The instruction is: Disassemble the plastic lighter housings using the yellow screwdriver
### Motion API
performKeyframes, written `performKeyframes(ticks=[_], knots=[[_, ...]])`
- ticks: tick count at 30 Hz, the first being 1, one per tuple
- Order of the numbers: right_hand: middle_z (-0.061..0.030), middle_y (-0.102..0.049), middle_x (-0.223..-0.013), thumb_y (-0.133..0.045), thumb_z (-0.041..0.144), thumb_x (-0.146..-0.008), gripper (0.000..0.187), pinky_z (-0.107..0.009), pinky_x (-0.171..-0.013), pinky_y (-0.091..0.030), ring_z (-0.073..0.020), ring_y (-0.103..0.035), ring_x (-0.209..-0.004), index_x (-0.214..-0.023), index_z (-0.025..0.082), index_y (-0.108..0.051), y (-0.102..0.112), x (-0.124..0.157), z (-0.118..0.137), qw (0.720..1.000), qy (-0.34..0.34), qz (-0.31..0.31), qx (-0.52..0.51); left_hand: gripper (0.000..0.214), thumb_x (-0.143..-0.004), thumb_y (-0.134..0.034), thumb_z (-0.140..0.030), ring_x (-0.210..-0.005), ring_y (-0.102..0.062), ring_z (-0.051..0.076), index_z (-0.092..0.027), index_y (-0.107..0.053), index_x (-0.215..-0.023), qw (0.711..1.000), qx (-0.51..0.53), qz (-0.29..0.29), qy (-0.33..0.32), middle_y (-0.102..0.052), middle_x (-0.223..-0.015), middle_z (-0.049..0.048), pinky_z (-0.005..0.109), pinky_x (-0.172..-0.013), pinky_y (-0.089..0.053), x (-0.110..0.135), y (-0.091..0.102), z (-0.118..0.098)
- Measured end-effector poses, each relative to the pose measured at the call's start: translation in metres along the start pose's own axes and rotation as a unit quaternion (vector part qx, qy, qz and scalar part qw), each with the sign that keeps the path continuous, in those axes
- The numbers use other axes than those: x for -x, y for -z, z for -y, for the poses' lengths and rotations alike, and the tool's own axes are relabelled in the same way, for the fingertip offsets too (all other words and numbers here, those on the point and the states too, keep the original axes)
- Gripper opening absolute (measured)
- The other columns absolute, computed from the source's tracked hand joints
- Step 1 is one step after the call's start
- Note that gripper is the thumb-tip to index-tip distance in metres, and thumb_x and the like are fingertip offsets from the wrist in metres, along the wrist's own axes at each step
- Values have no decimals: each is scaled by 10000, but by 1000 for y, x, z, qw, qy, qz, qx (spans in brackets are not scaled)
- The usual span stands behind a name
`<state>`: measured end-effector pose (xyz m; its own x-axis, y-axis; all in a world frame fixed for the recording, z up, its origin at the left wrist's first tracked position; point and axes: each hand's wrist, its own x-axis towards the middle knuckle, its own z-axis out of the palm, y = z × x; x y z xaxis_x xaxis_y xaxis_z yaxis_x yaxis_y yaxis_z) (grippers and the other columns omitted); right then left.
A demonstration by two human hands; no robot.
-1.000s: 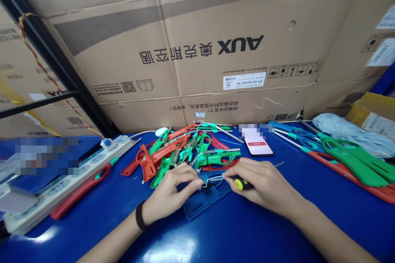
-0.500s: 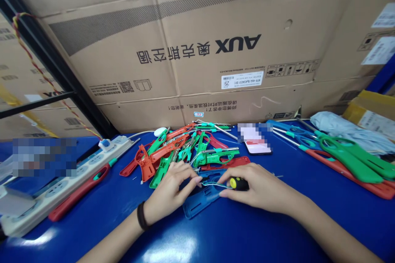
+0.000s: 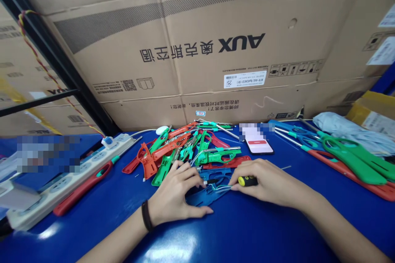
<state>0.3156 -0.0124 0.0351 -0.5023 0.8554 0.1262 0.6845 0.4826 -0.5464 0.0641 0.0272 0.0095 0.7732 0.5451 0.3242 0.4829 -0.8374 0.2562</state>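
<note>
A blue plastic handle shell (image 3: pixel 205 194) lies flat on the blue table (image 3: pixel 253 230) in front of me. My left hand (image 3: pixel 175 191) presses down on its left end, thumb stretched along the near edge and fingers curled over the top. My right hand (image 3: pixel 267 183) grips a small screwdriver with a yellow and black handle (image 3: pixel 247 181), its tip pointing left toward a thin bent wire (image 3: pixel 220 187) on the shell. A black band circles my left wrist.
A heap of red, green and orange plastic shells and metal parts (image 3: pixel 188 148) lies just behind my hands. A phone (image 3: pixel 257 144) sits beyond it. Long assembled tools (image 3: pixel 345 156) lie at right, a power strip (image 3: pixel 74 172) at left. Cardboard boxes (image 3: pixel 200 49) wall the back.
My left hand has shifted from pinching the wire to pressing on the shell with the thumb out. My right hand turned the screwdriver more level and moved slightly right.
</note>
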Motion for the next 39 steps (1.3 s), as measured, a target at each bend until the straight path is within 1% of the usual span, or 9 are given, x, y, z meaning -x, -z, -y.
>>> performKeyframes(ticks=[3,6,11,15,21,25,30,36,39], knots=[[22,-712,-811,-622,249,-811,88,-219,-643,-426,-149,-633,-749,-836,253,-706,5,3,-1,999,-12,17,-27,342,-685,-703,-499,-766,-534,185,-203,-647,-846,1000,3,14,7,-633,-791,-7,357,-792,-324,0,0,1],[35,-694,-733,-632,280,-801,85,-209,-603,-421,-130,-609,-665,-815,254,-712,7,6,0,997,-31,51,-53,287,-713,-700,-426,-807,-552,183,-230,-660,-919,999,23,30,-11,-645,-842,-8,359,-823,-321,0,0,3],[39,-668,-683,-651,268,-770,78,-193,-558,-404,-108,-575,-597,-803,232,-712,2,6,6,991,-34,95,-85,287,-731,-688,-429,-810,-552,183,-246,-669,-953,998,40,30,-22,-644,-862,0,337,-792,-340,0,-2,3],[46,-636,-622,-630,227,-765,83,-185,-520,-381,-93,-550,-538,-812,221,-698,-4,3,8,991,-46,100,-75,303,-731,-697,-431,-815,-555,182,-243,-668,-967,998,51,29,-30,-644,-869,3,332,-795,-341,0,-5,3],[39,-658,-680,-620,237,-776,76,-191,-541,-390,-106,-563,-589,-801,224,-690,-1,4,7,991,-39,97,-79,301,-733,-699,-426,-815,-561,176,-236,-669,-963,998,52,29,-25,-644,-873,4,336,-816,-341,0,-4,5],[23,-691,-729,-605,211,-767,78,-213,-588,-417,-133,-605,-644,-775,226,-681,-1,5,5,993,-59,78,-59,299,-741,-683,-442,-818,-563,185,-239,-672,-960,998,54,32,-29,-652,-863,12,342,-817,-349,0,-4,4],[22,-694,-711,-602,188,-745,80,-215,-575,-417,-141,-617,-632,-754,229,-670,-6,4,1,993,-74,88,-32,292,-730,-697,-433,-814,-562,186,-235,-675,-944,998,57,27,-28,-653,-853,12,342,-817,-351,0,-4,5],[20,-701,-725,-599,202,-745,91,-226,-578,-418,-154,-628,-645,-765,247,-675,-7,4,-1,992,-84,93,-4,419,-777,-667,-431,-788,-547,181,-254,-612,-1153,997,35,20,-64,-650,-866,23,330,-791,-384,2,-4,5],[25,-708,-752,-609,230,-753,82,-240,-602,-419,-167,-639,-687,-768,266,-682,-6,3,-3,993,-82,79,13,393,-801,-654,-411,-781,-554,178,-246,-616,-1156,996,26,18,-88,-650,-887,32,316,-758,-403,3,-5,6]])
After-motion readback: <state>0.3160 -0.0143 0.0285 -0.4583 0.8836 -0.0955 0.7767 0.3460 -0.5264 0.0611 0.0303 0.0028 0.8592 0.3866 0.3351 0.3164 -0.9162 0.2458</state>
